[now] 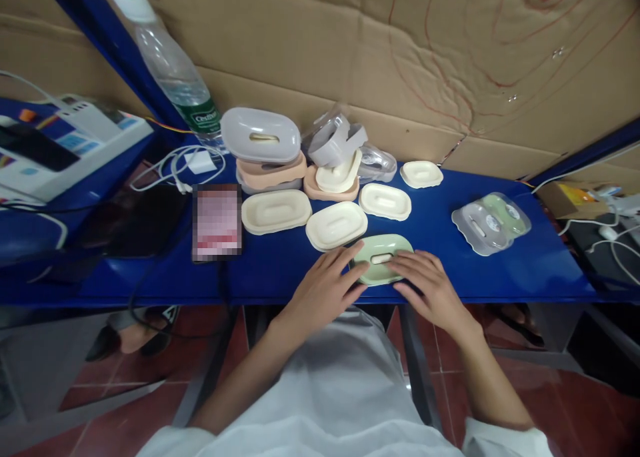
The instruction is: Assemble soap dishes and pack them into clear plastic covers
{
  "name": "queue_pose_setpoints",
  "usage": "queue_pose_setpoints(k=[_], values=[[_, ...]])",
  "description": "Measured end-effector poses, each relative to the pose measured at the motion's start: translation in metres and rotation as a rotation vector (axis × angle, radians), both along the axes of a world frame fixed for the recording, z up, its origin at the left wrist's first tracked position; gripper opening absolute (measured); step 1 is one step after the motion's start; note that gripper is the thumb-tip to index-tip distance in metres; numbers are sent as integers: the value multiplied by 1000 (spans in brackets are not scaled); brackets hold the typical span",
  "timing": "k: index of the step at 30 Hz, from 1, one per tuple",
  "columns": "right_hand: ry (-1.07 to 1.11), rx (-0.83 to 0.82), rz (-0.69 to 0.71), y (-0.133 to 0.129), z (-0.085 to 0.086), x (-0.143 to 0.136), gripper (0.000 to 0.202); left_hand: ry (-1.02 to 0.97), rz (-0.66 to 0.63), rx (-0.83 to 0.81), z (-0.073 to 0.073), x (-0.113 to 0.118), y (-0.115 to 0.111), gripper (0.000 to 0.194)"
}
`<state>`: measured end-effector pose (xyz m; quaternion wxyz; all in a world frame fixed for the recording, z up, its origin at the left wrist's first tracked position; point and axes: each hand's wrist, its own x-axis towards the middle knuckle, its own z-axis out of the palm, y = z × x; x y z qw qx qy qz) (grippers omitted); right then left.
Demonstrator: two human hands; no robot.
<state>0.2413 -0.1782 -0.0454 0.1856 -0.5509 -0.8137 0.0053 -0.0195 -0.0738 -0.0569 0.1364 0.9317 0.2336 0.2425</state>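
A pale green oval dish [369, 275] lies near the table's front edge, with a small cream bar in its middle slot. My left hand [323, 285] is at its left end, fingers spread, fingertips at the rim. At its right end, my right hand [434, 288] has its fingers stretched over the rim toward the cream bar. Whether either hand grips the dish is hard to tell. Just behind are a cream oval tray [337, 225], a second cream tray [385, 202] and a larger cream tray [276, 211].
Grey and peach oval parts [260, 134] are stacked at the back, beside a water bottle [173, 70]. A clear-lidded grey and green case [491, 223] sits at right. A phone [217, 223], a white cable [175, 167] and a power strip [95, 137] lie at left.
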Motion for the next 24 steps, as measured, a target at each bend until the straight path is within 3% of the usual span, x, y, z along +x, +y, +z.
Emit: queue_pose_setpoints(k=[5,9,11,14,18,21,24], values=[[3,67,-111,41,16,23,44,-106,-55,-132,-7,-12,-3,32],[-96,43,-204,89,5,39,49,-140,-61,-191,-7,-16,-3,28],[-110,1,-207,99,-4,42,49,-150,-39,-177,-7,-16,-4,27],[-68,9,-231,83,-11,43,50,-160,-10,-143,-10,-17,-7,28],[67,165,-311,24,-10,24,51,-161,14,-117,-12,-16,-9,29],[87,121,-197,-13,-15,-3,58,-173,10,-117,-13,-15,-8,27],[99,97,-171,-23,-26,-28,53,-184,17,-111,-12,-15,-8,28]])
